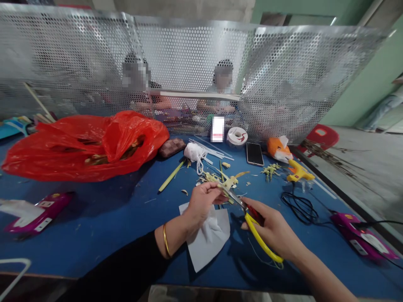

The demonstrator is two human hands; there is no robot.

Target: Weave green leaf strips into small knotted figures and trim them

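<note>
My right hand (272,226) is closed around the handles of a pair of scissors (262,241) with yellow and red grips. Their metal blades point up and left, reaching a pale yellow-green plant piece (230,182). Fingers of my left hand (204,199) pinch that piece near the blade tips; whether the blades touch it I cannot tell. Beneath the left hand a creased white sheet (209,241) lies on the blue table (126,235). Yellowish plant scraps lie just behind the hands. A green stalk (171,176) rests to the left.
A red plastic bag (78,147) holding brown sticks fills the back left. White string (195,153), a tape roll (237,136), a phone (255,154) and a tissue pack (278,149) line the back. A yellow glue gun (300,171) with black cord lies right. Perforated panels (195,54) stand behind.
</note>
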